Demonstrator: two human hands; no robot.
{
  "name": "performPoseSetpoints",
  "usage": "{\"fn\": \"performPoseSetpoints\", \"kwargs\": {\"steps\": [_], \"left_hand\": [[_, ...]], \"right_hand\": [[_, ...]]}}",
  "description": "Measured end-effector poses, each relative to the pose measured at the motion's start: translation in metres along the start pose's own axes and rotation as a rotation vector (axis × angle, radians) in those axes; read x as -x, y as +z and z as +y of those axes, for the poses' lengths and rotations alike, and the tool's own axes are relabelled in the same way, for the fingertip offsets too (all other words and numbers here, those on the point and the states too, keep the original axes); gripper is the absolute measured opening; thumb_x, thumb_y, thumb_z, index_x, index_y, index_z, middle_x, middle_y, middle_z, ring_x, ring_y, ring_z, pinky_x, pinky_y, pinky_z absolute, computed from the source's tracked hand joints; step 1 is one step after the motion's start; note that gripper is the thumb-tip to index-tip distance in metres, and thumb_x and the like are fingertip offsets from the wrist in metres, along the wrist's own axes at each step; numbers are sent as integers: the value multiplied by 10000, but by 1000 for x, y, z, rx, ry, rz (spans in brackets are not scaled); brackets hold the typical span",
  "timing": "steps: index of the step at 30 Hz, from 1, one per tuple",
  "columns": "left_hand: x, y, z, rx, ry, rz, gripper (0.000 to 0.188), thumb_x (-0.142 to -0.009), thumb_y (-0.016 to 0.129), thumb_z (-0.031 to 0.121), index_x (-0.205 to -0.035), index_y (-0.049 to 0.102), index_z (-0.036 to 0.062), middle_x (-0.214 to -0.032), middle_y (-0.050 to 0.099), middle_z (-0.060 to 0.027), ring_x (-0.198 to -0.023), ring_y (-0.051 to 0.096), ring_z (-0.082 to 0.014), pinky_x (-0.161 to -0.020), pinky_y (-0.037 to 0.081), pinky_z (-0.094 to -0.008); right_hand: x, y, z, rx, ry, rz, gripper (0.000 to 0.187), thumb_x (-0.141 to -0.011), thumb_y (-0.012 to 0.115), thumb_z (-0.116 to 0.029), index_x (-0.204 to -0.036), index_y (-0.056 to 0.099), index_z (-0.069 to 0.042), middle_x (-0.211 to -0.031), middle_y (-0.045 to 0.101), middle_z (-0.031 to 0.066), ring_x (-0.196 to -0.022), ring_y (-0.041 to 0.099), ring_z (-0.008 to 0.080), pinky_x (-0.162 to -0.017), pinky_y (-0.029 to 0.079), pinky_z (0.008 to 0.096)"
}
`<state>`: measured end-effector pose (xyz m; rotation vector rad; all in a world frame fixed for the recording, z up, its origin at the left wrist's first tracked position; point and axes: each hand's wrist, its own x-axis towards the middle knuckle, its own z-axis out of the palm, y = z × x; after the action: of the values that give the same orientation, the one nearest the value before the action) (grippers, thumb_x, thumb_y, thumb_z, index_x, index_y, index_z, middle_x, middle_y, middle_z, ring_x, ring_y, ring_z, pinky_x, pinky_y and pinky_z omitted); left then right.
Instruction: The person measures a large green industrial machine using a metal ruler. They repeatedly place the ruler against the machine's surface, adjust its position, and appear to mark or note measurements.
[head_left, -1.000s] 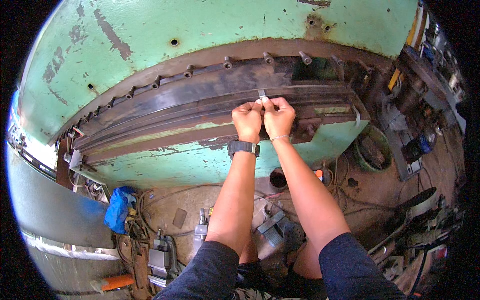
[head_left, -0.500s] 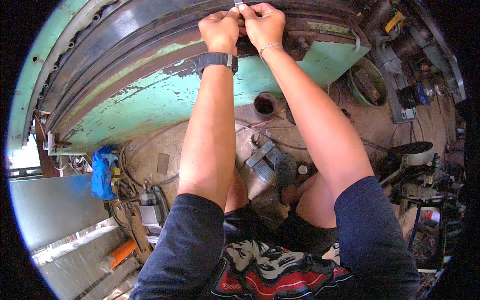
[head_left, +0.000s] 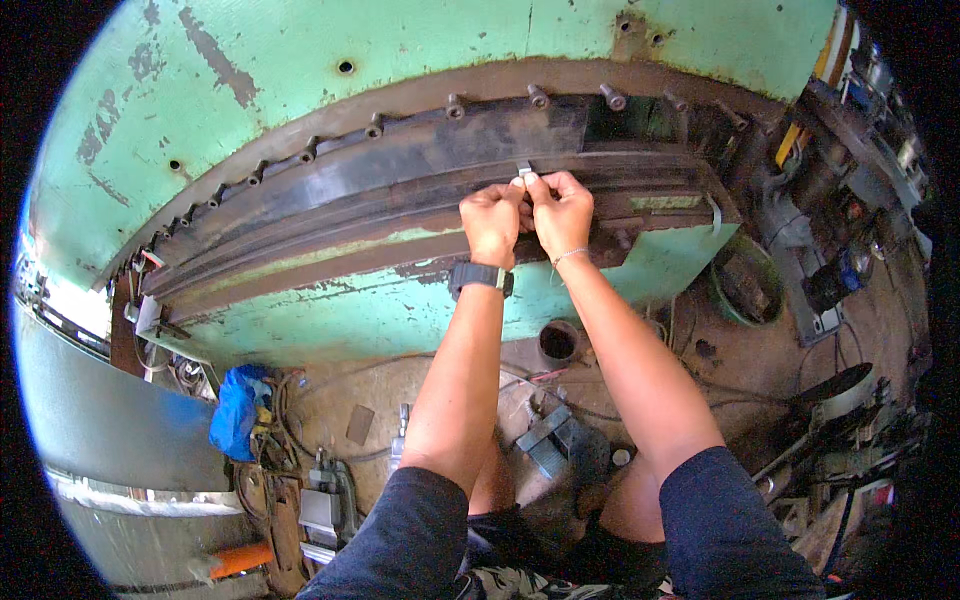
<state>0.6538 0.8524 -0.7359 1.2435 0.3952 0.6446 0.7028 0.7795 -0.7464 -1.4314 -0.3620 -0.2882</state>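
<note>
View sits higher than half a second ago; left hand [head_left: 490, 222] and right hand [head_left: 561, 212] pinch small metal piece [head_left: 524, 168], brought to dark rail [head_left: 400, 200], unreleased.

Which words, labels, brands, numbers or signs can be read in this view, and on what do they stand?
None can be read.
Strip pinched by the left hand and right hand: too small to tell any marking.
Watch: nothing legible.
Green panel: worn patches, no readable letters.

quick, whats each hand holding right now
Left hand: closed, pinching a small metal strip at thumb tip.
Right hand: closed, pinching the same strip.
</note>
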Motion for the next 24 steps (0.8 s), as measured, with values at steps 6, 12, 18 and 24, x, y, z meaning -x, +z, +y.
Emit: {"fn": "performPoseSetpoints", "kwargs": {"steps": [6, 12, 18, 24], "left_hand": [[2, -4, 9, 91, -45, -77, 194, -906, 681, 131, -774, 668, -12, -682, 645, -65, -520, 577, -136, -477, 450, -271], [15, -16, 8, 119, -122, -76, 262, -965, 608, 223, -887, 673, -19, -695, 652, -73, -513, 595, -143, -465, 453, -268], [82, -25, 39, -54, -77, -115, 308, -973, 581, 271, -964, 675, -23, -749, 667, -91, -548, 618, -146, -479, 460, -265], [130, -64, 31, -185, -58, -208, 243, -949, 627, 226, -944, 695, -8, -730, 666, -67, -544, 595, -111, -515, 448, -250]], "right_hand": [[3, 3, 6, -146, 63, -6, 229, -903, 712, -135, -748, 602, -5, -661, 632, 25, -568, 557, 74, -465, 459, 267], [-2, 7, 14, -25, -5, 10, 199, -861, 725, -103, -739, 604, -3, -651, 628, 36, -591, 529, 91, -551, 452, 304], [-9, -10, 12, -8, 113, -121, 210, -930, 683, -186, -827, 598, -24, -752, 643, 45, -628, 612, 111, -588, 529, 272], [27, -38, -19, -122, 310, -92, 325, -988, 592, -333, -930, 636, -16, -789, 655, 59, -645, 633, 131, -602, 534, 273]]}}
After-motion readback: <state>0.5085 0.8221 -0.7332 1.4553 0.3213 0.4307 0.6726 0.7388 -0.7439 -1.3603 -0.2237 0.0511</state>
